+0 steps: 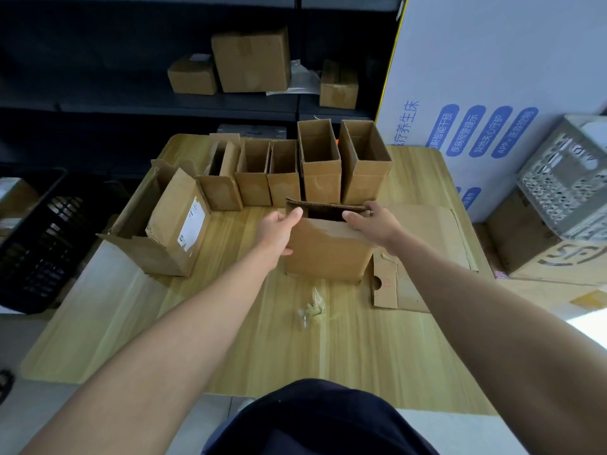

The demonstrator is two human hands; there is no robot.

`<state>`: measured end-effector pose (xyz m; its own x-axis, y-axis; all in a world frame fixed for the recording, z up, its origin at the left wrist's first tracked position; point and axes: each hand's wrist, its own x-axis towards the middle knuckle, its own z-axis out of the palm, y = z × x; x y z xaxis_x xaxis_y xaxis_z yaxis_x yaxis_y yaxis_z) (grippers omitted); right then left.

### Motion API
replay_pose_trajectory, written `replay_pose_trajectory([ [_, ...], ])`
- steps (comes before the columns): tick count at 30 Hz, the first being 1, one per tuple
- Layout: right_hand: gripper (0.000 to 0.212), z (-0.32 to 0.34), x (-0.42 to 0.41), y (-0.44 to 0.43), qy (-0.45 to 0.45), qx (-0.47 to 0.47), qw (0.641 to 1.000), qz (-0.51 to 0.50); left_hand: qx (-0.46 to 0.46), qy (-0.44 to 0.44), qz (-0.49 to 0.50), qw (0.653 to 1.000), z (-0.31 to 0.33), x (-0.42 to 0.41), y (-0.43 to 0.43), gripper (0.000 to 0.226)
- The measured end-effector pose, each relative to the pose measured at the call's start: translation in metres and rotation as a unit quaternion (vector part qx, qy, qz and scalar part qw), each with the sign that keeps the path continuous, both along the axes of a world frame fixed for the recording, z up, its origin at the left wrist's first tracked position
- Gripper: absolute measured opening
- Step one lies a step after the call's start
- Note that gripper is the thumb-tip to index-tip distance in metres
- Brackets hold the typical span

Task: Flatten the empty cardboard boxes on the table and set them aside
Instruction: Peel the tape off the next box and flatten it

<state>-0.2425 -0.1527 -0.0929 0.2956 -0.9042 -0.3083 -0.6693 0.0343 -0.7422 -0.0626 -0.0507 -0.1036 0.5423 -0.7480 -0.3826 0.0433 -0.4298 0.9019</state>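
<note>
I count seven unflattened cardboard boxes on the table (pixel 230 339). Five stand open-topped in a row along its far edge (pixel 320 162). One larger labelled box (pixel 177 224) lies tilted near the left edge. The centre box (pixel 325 251) stands upright mid-table, and both hands are on it. The left hand (pixel 279 231) wraps round its left side, thumb up at the rim. The right hand (pixel 374 224) has its fingers curled over the top right edge. One flattened sheet (pixel 427 251) lies by the right edge, and one small clear bag (pixel 312 310) sits nearer me. The table is pale wood-grain. Beyond it, dark shelving (pixel 147 103) carries three closed boxes (pixel 251 59). One black crate (pixel 39 238) stands to the left and one grey crate (pixel 565 178) to the right.
</note>
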Motion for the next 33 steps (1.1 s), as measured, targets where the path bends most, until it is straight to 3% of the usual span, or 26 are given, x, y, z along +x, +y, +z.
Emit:
replay_pose_trajectory([
  [4,0.057,0.004,0.009,-0.006,0.000,-0.012,0.999,-0.043,0.038,0.070,-0.002,0.997,0.013,0.003,-0.007,0.034],
  [6,0.064,0.004,0.013,-0.007,0.024,-0.024,0.998,-0.047,0.024,0.080,-0.008,0.996,0.017,0.005,-0.008,0.043],
  [9,0.080,0.008,0.019,-0.004,0.059,-0.078,0.994,-0.057,0.006,0.091,-0.021,0.996,0.017,0.007,-0.008,0.078],
  [13,0.088,0.013,0.027,-0.002,0.059,-0.117,0.990,-0.061,-0.008,0.104,-0.006,0.995,0.016,0.015,-0.006,0.082],
  [18,0.089,0.017,0.041,0.006,0.059,-0.161,0.984,-0.055,0.000,0.053,0.008,0.999,0.020,0.025,-0.007,0.088],
  [22,0.091,0.019,0.054,0.013,0.059,-0.169,0.983,-0.042,0.010,-0.054,0.044,0.998,0.022,0.029,-0.008,0.094],
  [25,0.094,0.020,0.060,0.018,0.063,-0.176,0.981,-0.042,0.008,-0.103,0.073,0.992,0.017,0.032,-0.009,0.087],
  [33,0.075,0.032,0.066,0.026,0.051,-0.207,0.977,-0.019,0.028,-0.157,0.111,0.981,0.009,0.035,-0.006,0.062],
])
